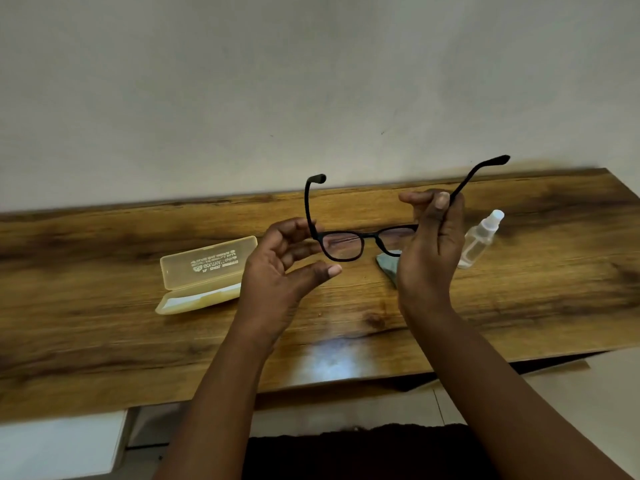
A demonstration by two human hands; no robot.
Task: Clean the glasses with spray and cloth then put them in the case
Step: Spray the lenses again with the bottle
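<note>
Holding the black glasses (346, 244) up over the wooden table (104, 327), I have them pinched in my right hand (429, 247) by the temple arm on that side, thumb and fingers closed on it near the hinge. Both temple arms are unfolded and point away from me toward the pale wall (311, 81). My left hand (277, 275) is at the other end of the frame, fingers curled loosely by the hinge; I cannot tell whether they actually touch it, and the thumb sits apart, below the lens.

On the table to the left lies the yellowish translucent case (204, 275), lid thrown open and leaning back, printed lettering on the lid. Its tray shows only a pale lining; the glasses are not in it.

A grey cloth (389, 265) lies crumpled on the table under the glasses, partly hidden behind my right hand. Just to the right of that hand stands the small clear spray bottle (479, 242), tilted in this wide view, white cap on; I cannot make out a liquid level inside.
</note>
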